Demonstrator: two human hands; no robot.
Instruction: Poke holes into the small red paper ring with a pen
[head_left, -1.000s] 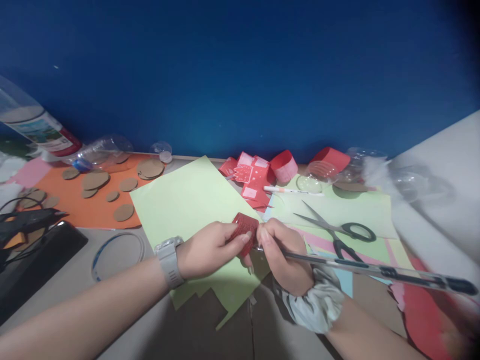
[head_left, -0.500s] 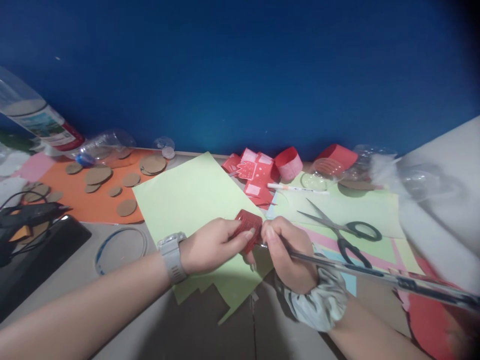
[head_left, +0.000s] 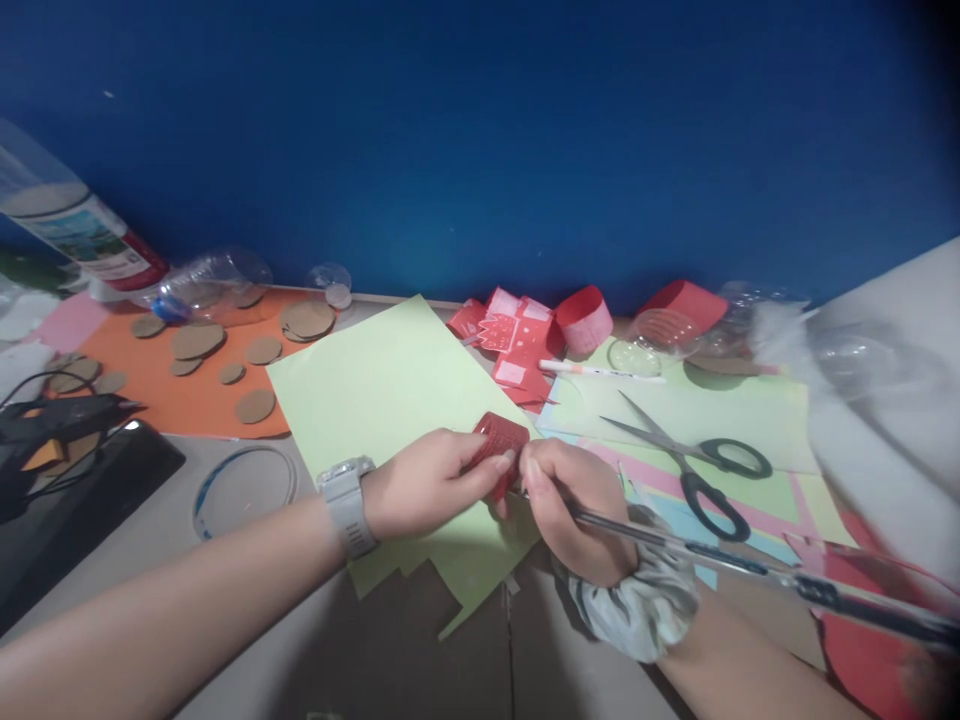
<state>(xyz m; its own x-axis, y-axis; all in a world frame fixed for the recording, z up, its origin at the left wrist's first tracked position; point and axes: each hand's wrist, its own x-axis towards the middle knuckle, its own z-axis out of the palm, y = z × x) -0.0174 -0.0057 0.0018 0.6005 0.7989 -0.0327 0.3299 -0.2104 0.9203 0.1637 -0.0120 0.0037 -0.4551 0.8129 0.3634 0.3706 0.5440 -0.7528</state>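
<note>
My left hand point(head_left: 435, 480), with a grey watch at the wrist, grips a small red cup-like piece point(head_left: 501, 440) between thumb and fingers. Close against its right side, my right hand point(head_left: 574, 495) is closed around a long dark, silvery rod point(head_left: 675, 545) that runs out toward the lower right edge. The rod's tip by the red piece is mostly hidden by my fingers. Both hands are over a light green paper sheet point(head_left: 390, 390) with a jagged lower edge.
Black-handled scissors point(head_left: 686, 455) and a white marker point(head_left: 600, 371) lie on coloured papers at right. Red paper pieces point(head_left: 525, 345) stand behind. Cardboard discs point(head_left: 255, 405) rest on orange paper point(head_left: 157, 385). A tape roll point(head_left: 244, 490), a dark box point(head_left: 82, 520) and a bottle point(head_left: 90, 235) are left.
The view has shifted slightly. The rod's far end has swung a little lower, and the red piece is tilted slightly differently. Both hands keep their holds.
</note>
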